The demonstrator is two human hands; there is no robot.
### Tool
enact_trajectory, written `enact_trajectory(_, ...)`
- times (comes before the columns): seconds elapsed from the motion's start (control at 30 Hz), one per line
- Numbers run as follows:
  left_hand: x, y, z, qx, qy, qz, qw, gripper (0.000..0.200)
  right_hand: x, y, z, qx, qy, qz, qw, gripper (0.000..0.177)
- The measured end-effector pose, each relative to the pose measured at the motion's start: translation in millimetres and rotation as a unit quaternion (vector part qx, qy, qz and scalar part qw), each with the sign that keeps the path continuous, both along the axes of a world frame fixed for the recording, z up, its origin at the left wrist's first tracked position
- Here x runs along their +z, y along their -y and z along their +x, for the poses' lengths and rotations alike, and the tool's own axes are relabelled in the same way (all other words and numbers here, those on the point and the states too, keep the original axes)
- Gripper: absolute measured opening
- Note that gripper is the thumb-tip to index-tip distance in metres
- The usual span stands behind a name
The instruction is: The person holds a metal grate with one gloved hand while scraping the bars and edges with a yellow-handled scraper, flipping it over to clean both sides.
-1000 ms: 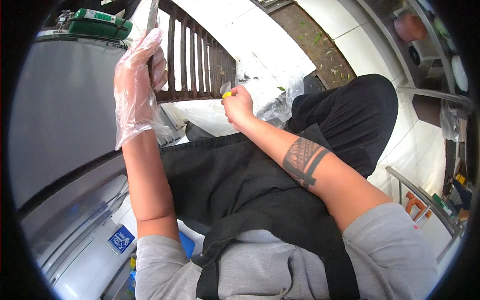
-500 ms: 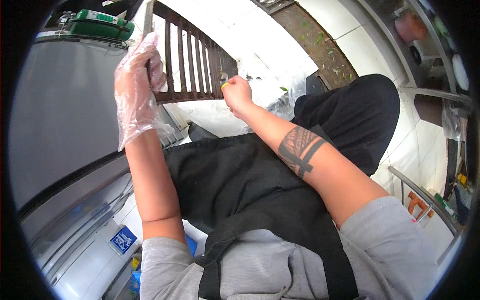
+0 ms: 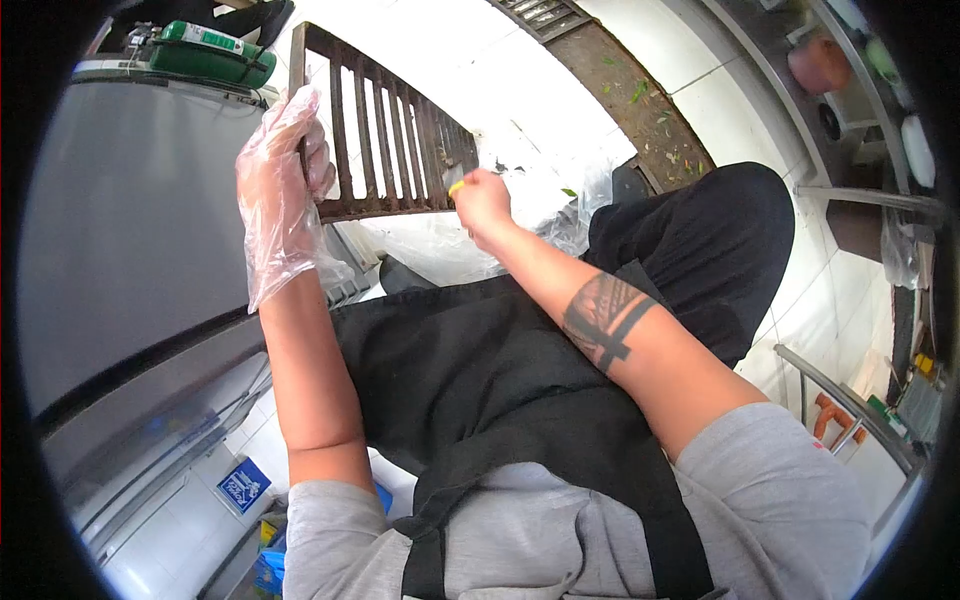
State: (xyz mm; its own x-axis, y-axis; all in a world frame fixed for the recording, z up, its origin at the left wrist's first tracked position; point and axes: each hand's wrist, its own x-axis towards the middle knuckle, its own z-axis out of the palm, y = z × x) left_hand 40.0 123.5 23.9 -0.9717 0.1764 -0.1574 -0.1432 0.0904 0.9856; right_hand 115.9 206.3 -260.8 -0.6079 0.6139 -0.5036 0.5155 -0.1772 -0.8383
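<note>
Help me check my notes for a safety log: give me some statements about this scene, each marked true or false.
1. The left grip is covered by a thin, clear plastic glove. True.
2. It holds a side bar of the dark brown, slatted grate. True.
3. The right grip holds a small tool with a yellow part. True.
4. The right grip is gloved too. False: it is bare.
5. The apron is white. False: a black cloth apron covers part of a grey short-sleeved shirt.
</note>
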Motion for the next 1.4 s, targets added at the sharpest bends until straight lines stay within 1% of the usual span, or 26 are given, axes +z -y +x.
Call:
enact_trajectory(0.07, 0.4, -1.9, 3.9, -0.004, -0.006, -0.015, 1.0, 0.02, -1.7, -13.6, -29.6, -0.022, -0.029, -0.02, 0.999, 0.008)
enact_trajectory(0.13, -0.2, -0.8, -1.0, -0.008, 0.01, -0.005, 1.0, 0.019, -5.6, -16.7, -39.3, -0.018, -0.01, -0.026, 0.999, 0.007)
enact_trajectory(0.2, 4.4, -3.4, 1.4, -0.004, -0.001, -0.016, 1.0, 0.018, -9.1, -13.3, -32.9, -0.017, -0.039, 0.08, 0.996, 0.008)
enact_trajectory(0.23, 4.9, -5.0, 3.2, 0.003, -0.005, -0.029, 1.0, 0.017, -9.1, -13.3, -24.4, 0.009, -0.012, 0.005, 1.0, 0.009)
enact_trajectory(0.27, 5.9, -7.3, 3.8, 0.005, -0.004, -0.027, 1.0, 0.017, -9.7, -14.6, -26.7, 0.01, -0.012, 0.008, 1.0, 0.009)
enact_trajectory(0.33, 7.3, -9.3, 6.7, 0.009, -0.004, -0.039, 0.999, 0.015, -7.0, -11.0, -28.8, -0.021, -0.055, 0.112, 0.992, 0.01)
enact_trajectory(0.37, 4.5, -7.4, 5.6, 0.009, -0.002, -0.042, 0.999, 0.015, -1.3, -20.2, -45.6, -0.03, -0.042, 0.024, 0.998, 0.012)
enact_trajectory(0.4, 1.6, -4.8, 2.5, 0.012, -0.004, -0.036, 0.999, 0.015, 10.3, -28.6, -55.2, 0.004, -0.005, -0.054, 0.999, 0.018)
enact_trajectory(0.47, 0.9, 0.2, -1.0, 0.015, -0.011, -0.028, 0.999, 0.016, 31.0, -32.4, -45.1, 0.014, 0.002, -0.024, 1.0, 0.018)
enact_trajectory(0.53, 4.7, 3.4, -5.5, 0.013, 0.004, -0.04, 0.999, 0.016, 3.9, -21.6, -36.9, 0.03, 0.018, -0.022, 0.999, 0.019)
enact_trajectory(0.6, 4.5, -0.1, -2.9, 0.016, 0.009, -0.037, 0.999, 0.017, 5.4, -20.4, -33.9, 0.031, 0.02, -0.068, 0.997, 0.02)
enact_trajectory(0.67, 3.1, -1.7, 0.0, 0.018, -0.006, -0.041, 0.999, 0.017, -11.7, -24.0, -66.0, -0.029, -0.053, 0.089, 0.994, 0.011)
enact_trajectory(0.7, 0.9, 0.2, 0.6, 0.015, -0.004, -0.046, 0.999, 0.017, -5.1, -34.7, -82.9, 0.0, -0.019, -0.037, 0.999, 0.01)
enact_trajectory(0.73, -0.5, 2.0, -1.7, 0.013, 0.001, -0.049, 0.999, 0.018, 0.0, -33.8, -80.0, -0.003, -0.02, -0.039, 0.999, 0.01)
enact_trajectory(0.8, 5.0, -1.5, -5.9, 0.009, 0.0, -0.044, 0.999, 0.019, 8.2, -34.9, -72.3, 0.026, -0.017, 0.072, 0.997, 0.009)
enact_trajectory(0.87, 9.6, -6.5, -0.1, 0.013, 0.008, -0.062, 0.998, 0.019, -18.4, -22.5, -58.5, 0.004, -0.017, 0.035, 0.999, 0.009)
enact_trajectory(0.93, 7.6, -8.0, 1.8, 0.008, -0.001, -0.07, 0.998, 0.018, -10.5, -28.1, -61.2, -0.009, -0.036, 0.041, 0.998, 0.008)
enact_trajectory(1.0, 5.7, -7.2, 0.1, 0.02, -0.002, -0.044, 0.999, 0.019, -3.9, -43.7, -79.4, 0.038, -0.027, -0.044, 0.998, 0.007)
enact_trajectory(1.07, 3.1, -2.5, -5.0, 0.019, 0.004, -0.027, 0.999, 0.022, -8.1, -37.8, -79.8, 0.017, -0.049, -0.068, 0.996, 0.006)
enact_trajectory(1.13, 8.2, -5.1, -3.3, 0.034, -0.005, -0.061, 0.998, 0.023, -14.2, -23.1, -67.4, -0.012, -0.077, 0.121, 0.99, 0.006)
enact_trajectory(1.17, 7.6, -7.8, -1.5, 0.043, -0.011, -0.055, 0.997, 0.023, -14.6, -22.4, -61.9, -0.015, -0.06, 0.028, 0.998, 0.008)
enact_trajectory(1.2, 7.0, -8.8, -1.7, 0.044, -0.009, -0.054, 0.998, 0.023, -7.1, -30.1, -67.5, -0.014, -0.058, 0.029, 0.998, 0.008)
enact_trajectory(1.27, 6.4, -8.9, 1.4, 0.023, -0.006, -0.034, 0.999, 0.024, 8.8, -49.6, -87.5, 0.062, 0.002, -0.034, 0.997, 0.022)
enact_trajectory(1.3, 4.9, -6.6, 1.6, 0.02, -0.004, -0.038, 0.999, 0.024, 8.2, -48.3, -101.2, 0.006, 0.004, -0.023, 1.0, 0.012)
enact_trajectory(1.33, 3.8, -3.7, 0.6, 0.023, -0.002, -0.046, 0.999, 0.024, 4.3, -44.3, -95.0, 0.003, 0.006, -0.027, 1.0, 0.012)
enact_trajectory(1.4, 7.6, -7.6, -4.0, 0.027, -0.008, -0.041, 0.999, 0.024, 3.7, -45.7, -82.0, 0.046, -0.02, 0.094, 0.994, 0.016)
